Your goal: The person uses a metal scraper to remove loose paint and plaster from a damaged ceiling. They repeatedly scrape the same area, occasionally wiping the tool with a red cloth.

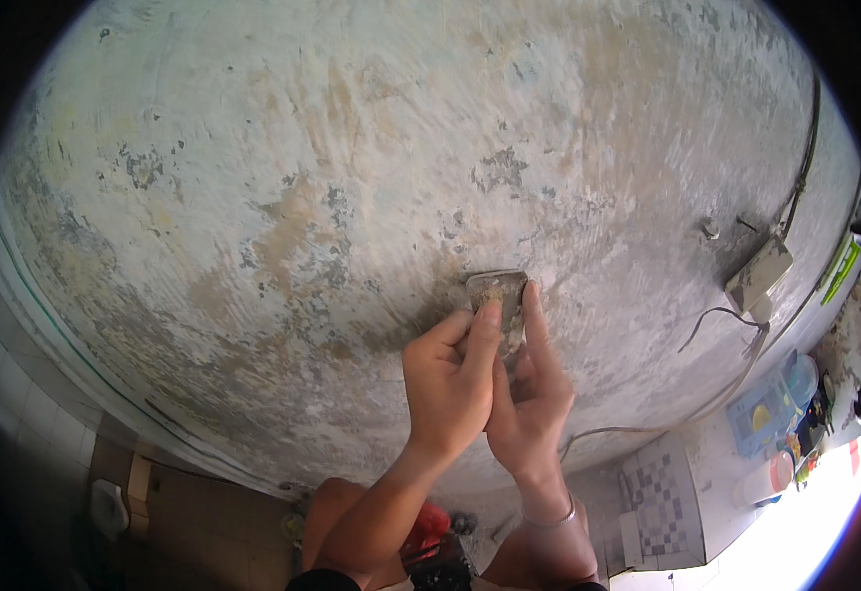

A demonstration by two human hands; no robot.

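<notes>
A small putty scraper (514, 293) with a dirty, plaster-smeared blade is pressed to the patchy grey-white wall (401, 128). My left hand (450, 384) is closed around it, the thumb lying flat up the blade. From the other side my right hand (537, 404) grips it too, its index finger stretched along the blade's right edge and the other fingers curled. Both hands meet and cover the handle. Around the blade the wall shows brown stains and flaked grey spots.
To the right, a pale switch box (761, 276) with black cable (803, 177) above and loose wire below is fixed to the wall. Blue plastic containers (761, 409) and a white tub (767, 478) stand at lower right. Something red (429, 527) lies below my arms.
</notes>
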